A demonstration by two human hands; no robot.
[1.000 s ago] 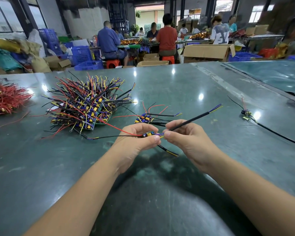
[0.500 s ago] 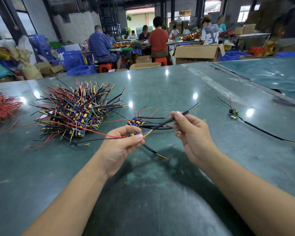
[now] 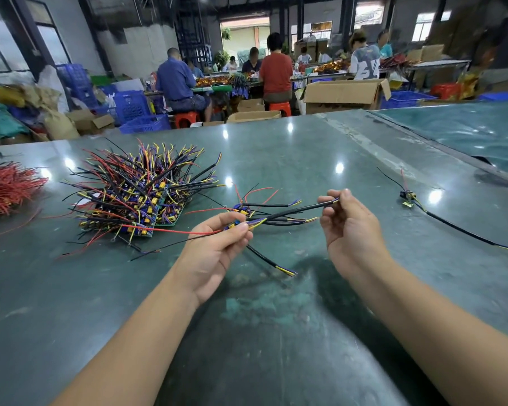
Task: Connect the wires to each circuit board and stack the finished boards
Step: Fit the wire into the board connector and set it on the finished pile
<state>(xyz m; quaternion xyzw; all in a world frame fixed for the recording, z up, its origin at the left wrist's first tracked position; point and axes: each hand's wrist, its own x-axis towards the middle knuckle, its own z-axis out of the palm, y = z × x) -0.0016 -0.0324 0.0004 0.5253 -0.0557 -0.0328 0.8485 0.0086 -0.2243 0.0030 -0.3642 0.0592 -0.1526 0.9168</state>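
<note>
My left hand point(image 3: 217, 244) pinches a small circuit board point(image 3: 235, 225) with yellow and blue parts; red and black wires trail from it to the left. My right hand point(image 3: 349, 230) holds the far end of a black sheathed cable point(image 3: 293, 211) between thumb and fingers, and the cable runs back to the board. A second black cable point(image 3: 271, 262) hangs below the board. Just behind my left hand lies another wired board point(image 3: 244, 208). A big pile of wired boards point(image 3: 141, 194) sits on the green table point(image 3: 276, 332) to the left.
A heap of red wires point(image 3: 4, 189) lies at the far left edge. One board with a long black cable point(image 3: 409, 197) lies to the right. Beyond the table's far edge are cardboard boxes point(image 3: 343, 93), blue crates and seated people at another bench.
My right hand has slid outward along the black cable from the board to its tip, away from my left hand. The view has shifted slightly.
</note>
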